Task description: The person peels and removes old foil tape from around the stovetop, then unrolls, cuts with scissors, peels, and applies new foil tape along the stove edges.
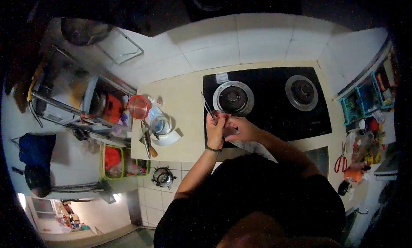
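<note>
My left hand [216,128], with a band at the wrist, is closed around a long, thin metal utensil [207,107]. The utensil slants up and to the left, past the edge of the black gas hob [270,106]. My right hand [243,130] comes in from the right with bent fingers, right against the left hand. A greyish, shiny piece [230,131] shows between the palms; I cannot tell what it is. Both hands are over the front left part of the hob, below its left burner [233,98].
On the counter [184,97] to the left are a red strainer [139,106], a clear jar [160,124] and knives [146,143]. A metal burner stand [163,177] is lower, by the floor tiles. Red scissors [341,162] and teal baskets [362,97] line the right side.
</note>
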Demonstrator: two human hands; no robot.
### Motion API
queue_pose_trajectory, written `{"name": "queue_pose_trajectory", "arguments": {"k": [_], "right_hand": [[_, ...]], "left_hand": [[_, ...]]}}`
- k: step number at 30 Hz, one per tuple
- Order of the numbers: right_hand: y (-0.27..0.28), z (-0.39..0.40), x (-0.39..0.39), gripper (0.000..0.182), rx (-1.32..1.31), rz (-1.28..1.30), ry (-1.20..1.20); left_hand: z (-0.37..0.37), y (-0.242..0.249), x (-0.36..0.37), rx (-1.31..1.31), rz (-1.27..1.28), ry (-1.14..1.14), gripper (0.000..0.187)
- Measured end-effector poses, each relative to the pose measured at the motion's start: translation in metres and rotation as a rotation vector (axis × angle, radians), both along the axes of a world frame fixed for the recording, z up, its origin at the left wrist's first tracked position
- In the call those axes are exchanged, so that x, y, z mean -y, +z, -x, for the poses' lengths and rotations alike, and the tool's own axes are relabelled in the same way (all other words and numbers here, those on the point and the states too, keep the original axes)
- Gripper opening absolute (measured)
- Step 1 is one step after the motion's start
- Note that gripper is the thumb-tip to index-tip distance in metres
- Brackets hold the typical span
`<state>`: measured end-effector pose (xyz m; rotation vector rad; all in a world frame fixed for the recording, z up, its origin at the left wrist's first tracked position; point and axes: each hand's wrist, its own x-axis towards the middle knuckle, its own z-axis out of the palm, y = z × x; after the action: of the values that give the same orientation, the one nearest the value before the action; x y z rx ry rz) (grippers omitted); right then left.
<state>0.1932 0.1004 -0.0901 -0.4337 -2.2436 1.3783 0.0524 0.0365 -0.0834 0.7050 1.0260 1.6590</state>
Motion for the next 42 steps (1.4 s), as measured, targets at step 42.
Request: {"name": "queue_pose_trajectory", "arguments": {"k": [42], "right_hand": [[0.138, -0.143, -0.066, 0.030, -0.806, 0.146, -1.443]], "left_hand": [[0.481, -0.002, 0.008, -0.762, 0.567, 0.781, 0.057]]}}
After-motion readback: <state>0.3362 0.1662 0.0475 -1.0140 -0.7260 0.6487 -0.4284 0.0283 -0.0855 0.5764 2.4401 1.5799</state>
